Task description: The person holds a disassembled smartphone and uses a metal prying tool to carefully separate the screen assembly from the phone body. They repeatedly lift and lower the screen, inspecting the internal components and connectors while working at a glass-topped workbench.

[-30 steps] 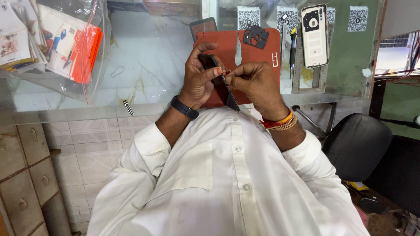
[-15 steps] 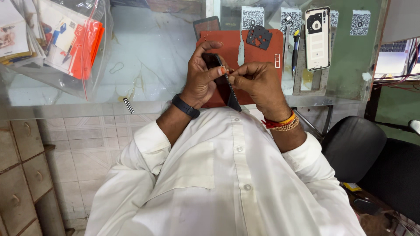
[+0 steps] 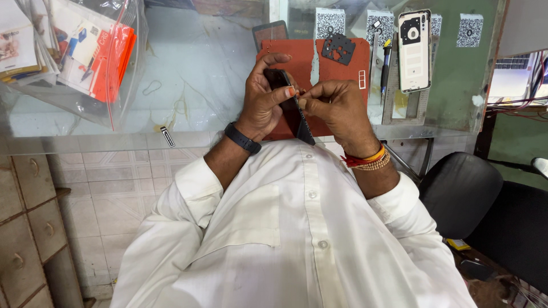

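Bare glass counter [image 3: 188, 74] left of hands (open room), plastic bag [image 3: 74, 57] far left, phone back cover [image 3: 414, 50] blocks right.

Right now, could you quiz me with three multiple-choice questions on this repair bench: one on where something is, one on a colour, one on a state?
1. Where is the dark phone?
A. in a drawer
B. held in both hands over the mat
C. on the chair

2. What colour is the work mat?
A. blue
B. white
C. reddish-orange

3. How is the pale phone back cover lying?
A. alone on the counter, no hand on it
B. gripped in the right hand
C. folded

Answers: 1 B, the left hand and right hand both grip it; 2 C, reddish-orange shows around the hands; 3 A, it lies untouched.
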### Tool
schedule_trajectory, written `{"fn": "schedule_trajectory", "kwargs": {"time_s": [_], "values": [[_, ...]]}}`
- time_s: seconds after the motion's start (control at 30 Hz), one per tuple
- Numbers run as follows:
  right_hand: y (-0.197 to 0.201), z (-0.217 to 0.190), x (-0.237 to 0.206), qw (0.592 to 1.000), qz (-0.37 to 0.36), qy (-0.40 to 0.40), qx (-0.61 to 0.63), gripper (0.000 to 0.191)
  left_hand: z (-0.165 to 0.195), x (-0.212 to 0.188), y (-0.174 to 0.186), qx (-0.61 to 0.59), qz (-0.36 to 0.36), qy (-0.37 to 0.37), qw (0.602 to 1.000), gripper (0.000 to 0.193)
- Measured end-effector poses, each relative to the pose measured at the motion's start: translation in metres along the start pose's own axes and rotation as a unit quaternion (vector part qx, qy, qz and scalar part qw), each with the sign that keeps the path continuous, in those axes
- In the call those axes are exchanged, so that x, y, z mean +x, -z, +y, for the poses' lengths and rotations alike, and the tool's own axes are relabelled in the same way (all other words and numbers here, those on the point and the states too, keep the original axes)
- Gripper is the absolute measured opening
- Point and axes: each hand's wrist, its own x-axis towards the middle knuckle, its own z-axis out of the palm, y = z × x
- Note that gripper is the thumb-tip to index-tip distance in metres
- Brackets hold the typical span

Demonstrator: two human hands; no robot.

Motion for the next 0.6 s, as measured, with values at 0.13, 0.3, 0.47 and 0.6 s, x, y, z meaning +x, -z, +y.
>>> {"fn": "schedule_trajectory", "kwargs": {"time_s": [0.13,0.3,0.47,0.6], "values": [[0.0001,-0.0002,0.0002,1.0,0.004,-0.005,-0.008,0.004,-0.0007,0.0004,0.0005,0.005,-0.002,-0.003,1.0,0.063],[0.0007,0.0014,0.0015,1.0,0.003,-0.004,0.003,0.005,-0.0008,-0.0001,0.0005,0.004,-0.008,-0.005,1.0,0.062],[0.0026,0.0019,0.0011,1.0,-0.004,-0.005,0.004,0.004,-0.0008,0.0004,0.0,0.006,-0.005,-0.002,1.0,0.063],[0.0035,0.0013,0.0017,1.0,-0.006,-0.012,0.012,0.004,-0.0016,0.0005,-0.0005,0.013,-0.002,-0.007,1.0,0.063]]}}
